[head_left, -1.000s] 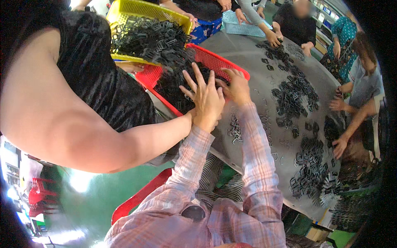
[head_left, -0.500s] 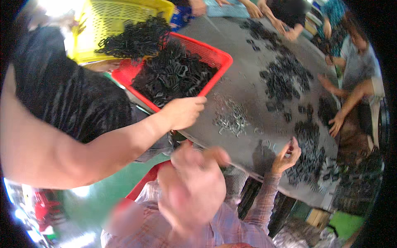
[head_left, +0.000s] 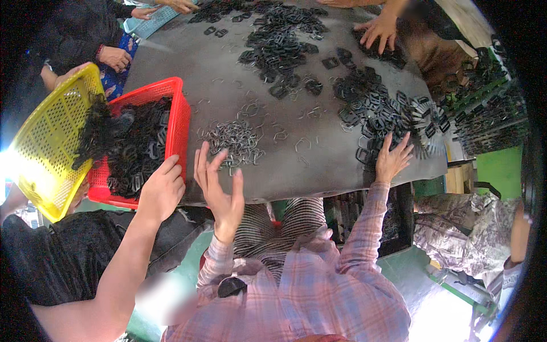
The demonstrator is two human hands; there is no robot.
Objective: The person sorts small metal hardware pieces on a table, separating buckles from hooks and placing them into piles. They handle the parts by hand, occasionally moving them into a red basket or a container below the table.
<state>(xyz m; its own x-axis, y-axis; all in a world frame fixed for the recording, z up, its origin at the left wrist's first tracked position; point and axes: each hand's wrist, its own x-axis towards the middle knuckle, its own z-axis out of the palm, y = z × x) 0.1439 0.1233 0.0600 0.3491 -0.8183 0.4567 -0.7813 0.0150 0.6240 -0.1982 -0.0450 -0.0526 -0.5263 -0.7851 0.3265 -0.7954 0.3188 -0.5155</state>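
Note:
My left hand (head_left: 219, 185) is raised over the near edge of the table, palm up and fingers apart, with nothing in it. Just beyond its fingertips lies a heap of small silver wire rings (head_left: 233, 139). My right hand (head_left: 392, 161) reaches forward with its fingers spread; the fingertips are at the near side of a pile of black plastic buckles (head_left: 376, 111). It shows no grip on any piece. To the right of that pile, buckles with silver prongs (head_left: 428, 119) lie fanned out at the table's corner.
Left of me, a person's hand (head_left: 163, 188) is at the corner of a red basket (head_left: 181, 119) full of black pieces. A yellow basket (head_left: 48, 134) tips toward it. More buckles (head_left: 279, 48) cover the far tabletop (head_left: 313, 171). Another person's hand (head_left: 380, 31) works at far right.
The view has swung round. My left hand has dropped from close before the camera to the table edge. My right hand's fingers, bent together before, are now spread at the buckles.

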